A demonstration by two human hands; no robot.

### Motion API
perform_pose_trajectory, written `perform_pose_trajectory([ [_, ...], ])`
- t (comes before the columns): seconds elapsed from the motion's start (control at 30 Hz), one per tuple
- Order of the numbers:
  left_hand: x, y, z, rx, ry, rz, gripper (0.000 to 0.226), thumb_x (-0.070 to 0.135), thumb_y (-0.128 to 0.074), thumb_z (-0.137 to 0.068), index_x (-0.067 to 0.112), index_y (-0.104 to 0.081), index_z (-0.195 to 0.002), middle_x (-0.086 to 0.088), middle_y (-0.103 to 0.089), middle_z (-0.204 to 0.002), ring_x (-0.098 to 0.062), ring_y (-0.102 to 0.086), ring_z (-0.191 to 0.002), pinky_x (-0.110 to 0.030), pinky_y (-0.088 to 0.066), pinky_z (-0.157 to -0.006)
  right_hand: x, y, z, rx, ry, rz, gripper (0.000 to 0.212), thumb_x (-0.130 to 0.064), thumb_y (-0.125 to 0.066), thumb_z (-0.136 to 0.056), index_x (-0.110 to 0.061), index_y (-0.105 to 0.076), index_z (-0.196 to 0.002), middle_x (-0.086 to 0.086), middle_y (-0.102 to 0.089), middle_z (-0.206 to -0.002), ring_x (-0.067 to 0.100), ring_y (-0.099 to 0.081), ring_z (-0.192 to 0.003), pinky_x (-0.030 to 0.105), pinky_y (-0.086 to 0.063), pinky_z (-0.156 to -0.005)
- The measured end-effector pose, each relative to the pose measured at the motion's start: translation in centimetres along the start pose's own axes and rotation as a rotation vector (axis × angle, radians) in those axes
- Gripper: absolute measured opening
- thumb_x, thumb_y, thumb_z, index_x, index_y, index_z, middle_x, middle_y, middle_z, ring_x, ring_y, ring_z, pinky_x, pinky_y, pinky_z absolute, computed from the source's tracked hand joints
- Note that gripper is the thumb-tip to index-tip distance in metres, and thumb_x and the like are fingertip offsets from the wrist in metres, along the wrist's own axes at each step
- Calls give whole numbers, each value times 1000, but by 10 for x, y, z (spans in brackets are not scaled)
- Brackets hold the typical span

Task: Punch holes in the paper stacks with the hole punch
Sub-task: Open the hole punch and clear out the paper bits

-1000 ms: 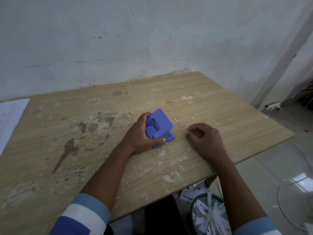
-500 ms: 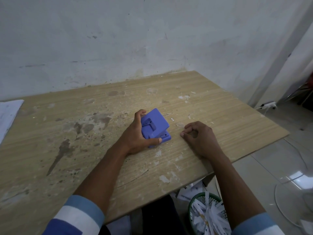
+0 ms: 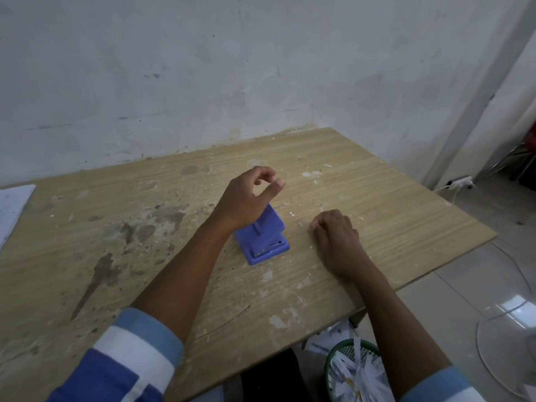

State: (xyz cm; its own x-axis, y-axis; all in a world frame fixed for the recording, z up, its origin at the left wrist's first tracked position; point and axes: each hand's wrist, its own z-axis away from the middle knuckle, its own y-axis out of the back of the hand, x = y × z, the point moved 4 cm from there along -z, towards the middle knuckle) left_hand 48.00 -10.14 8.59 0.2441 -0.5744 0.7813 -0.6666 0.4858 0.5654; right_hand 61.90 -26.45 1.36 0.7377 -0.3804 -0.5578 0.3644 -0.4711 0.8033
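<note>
A blue plastic hole punch (image 3: 265, 240) stands on the worn wooden table (image 3: 145, 233), its lever raised. My left hand (image 3: 246, 197) hovers just above and behind the hole punch with fingers curled loosely apart, holding nothing. My right hand (image 3: 335, 237) rests knuckles-up on the table to the right of the hole punch, its fingers folded under, apart from it. A stack of white paper (image 3: 11, 207) lies at the table's far left edge, partly cut off by the frame.
A grey wall runs along the table's far side. Below the near right corner stands a green basket (image 3: 355, 372) full of paper scraps. On the tiled floor to the right are a white fan base (image 3: 506, 351), a cable and a power strip (image 3: 461, 181).
My left hand has let go of the hole punch and lifted above it. The punch now sits on the table by itself. The right hand has stayed put.
</note>
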Motion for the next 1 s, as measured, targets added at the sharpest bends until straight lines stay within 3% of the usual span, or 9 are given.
perform_pose_trajectory([
  [0.07,14,-4,-17,-102,-10,-139,27,39,-66,-93,24,-70,-115,14,-69,-104,-11,-64,-102,-28,-49,-86,0,3,-5,84,-35,-117,11,-25,-46,-105,-24,-55,-99,-4,-55,-110,21,-52,-106,43,-39,-94],
  [0.17,27,-20,-40,-335,24,-369,21,22,-74,-88,14,-78,-108,-1,-76,-105,-17,-69,-98,-27,-51,-83,0,5,-11,232,-94,-258,10,-20,-46,-104,-24,-54,-98,-4,-61,-99,22,-56,-97,49,-46,-91],
  [0.33,24,-49,-60,-526,152,-685,32,23,-82,-82,8,-76,-109,-8,-75,-110,-26,-70,-102,-41,-57,-93,6,1,-15,312,-80,-278,7,-14,-50,-101,-19,-52,-98,0,-60,-94,25,-55,-89,41,-46,-75],
  [0.47,18,-62,-68,-531,185,-818,48,39,-86,-75,9,-72,-110,-6,-73,-108,-27,-70,-101,-43,-58,-90,9,-3,-19,275,-85,-217,7,-19,-57,-99,-23,-52,-97,-4,-59,-91,18,-52,-88,33,-39,-71],
  [0.63,17,-70,-74,-449,199,-837,41,45,-90,-68,16,-65,-84,-2,-72,-90,-23,-66,-80,-35,-53,-71,11,-4,-20,268,-97,-182,5,-22,-63,-96,-20,-58,-95,-6,-62,-88,19,-56,-88,38,-47,-77],
  [0.87,15,-76,-78,-447,223,-841,45,35,-91,-69,14,-68,-101,-4,-71,-102,-25,-68,-95,-38,-56,-80,14,-5,-22,288,-133,-224,5,-26,-68,-93,-25,-63,-93,-8,-67,-86,13,-62,-86,42,-55,-79],
  [1.0,18,-80,-79,-464,212,-878,47,32,-90,-71,13,-64,-107,-4,-66,-100,-25,-63,-89,-37,-51,-74,14,-7,-23,282,-138,-220,6,-27,-68,-92,-29,-62,-90,-12,-66,-85,10,-62,-86,38,-55,-78],
])
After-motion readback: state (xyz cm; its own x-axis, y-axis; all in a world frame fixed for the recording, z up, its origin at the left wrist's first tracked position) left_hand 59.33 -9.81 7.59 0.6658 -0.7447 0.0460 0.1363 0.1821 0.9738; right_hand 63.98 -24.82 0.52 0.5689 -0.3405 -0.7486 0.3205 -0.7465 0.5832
